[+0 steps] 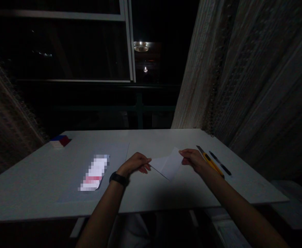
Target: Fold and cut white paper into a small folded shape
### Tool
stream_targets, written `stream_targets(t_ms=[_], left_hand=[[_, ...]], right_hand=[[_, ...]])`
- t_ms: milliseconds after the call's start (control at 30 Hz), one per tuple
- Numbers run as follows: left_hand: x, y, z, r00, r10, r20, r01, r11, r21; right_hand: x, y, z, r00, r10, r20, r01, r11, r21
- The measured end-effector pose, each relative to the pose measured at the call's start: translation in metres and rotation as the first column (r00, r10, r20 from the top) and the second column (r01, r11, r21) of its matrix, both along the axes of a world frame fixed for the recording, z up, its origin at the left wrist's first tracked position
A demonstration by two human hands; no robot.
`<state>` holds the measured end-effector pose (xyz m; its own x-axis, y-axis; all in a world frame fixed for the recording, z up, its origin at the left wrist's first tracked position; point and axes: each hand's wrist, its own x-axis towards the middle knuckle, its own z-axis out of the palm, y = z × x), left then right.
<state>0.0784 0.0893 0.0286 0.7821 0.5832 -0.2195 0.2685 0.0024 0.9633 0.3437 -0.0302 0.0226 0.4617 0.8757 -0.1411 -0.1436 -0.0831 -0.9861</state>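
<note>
A folded piece of white paper (171,164) is held up between my two hands above the white table. My left hand (137,163), with a dark watch (118,178) on its wrist, pinches the paper's left corner. On the other side my right hand (193,159) grips the upper right corner between thumb and fingers. The paper's lower edge comes to a point toward me. Close to my right hand lie a yellow utility knife (213,164) and a dark pen (220,163).
On the white table (151,141), a lit phone (95,172), its screen blurred, lies on a large sheet of paper (121,153) at the left. A colored cube (59,141) sits at the far left. Curtains (192,69) hang beside the dark window (63,48).
</note>
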Motion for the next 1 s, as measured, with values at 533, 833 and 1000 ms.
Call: stream_targets(t_ms=[533,833,1000], left_hand=[[0.040,-0.045,-0.001,0.972,0.040,0.230,-0.189,0.715,0.673],[0.039,-0.035,-0.029,0.994,0.041,0.096,-0.103,0.527,0.844],[0.040,-0.042,-0.024,0.999,0.046,-0.013,0.000,0.273,0.962]], right_hand=[[-0.065,-0.040,-0.012,0.977,0.049,-0.206,-0.069,0.994,-0.090],[0.012,-0.070,0.015,0.086,-0.028,0.996,0.519,0.855,-0.020],[0.029,-0.071,0.010,0.017,0.259,0.966,0.657,0.725,-0.206]])
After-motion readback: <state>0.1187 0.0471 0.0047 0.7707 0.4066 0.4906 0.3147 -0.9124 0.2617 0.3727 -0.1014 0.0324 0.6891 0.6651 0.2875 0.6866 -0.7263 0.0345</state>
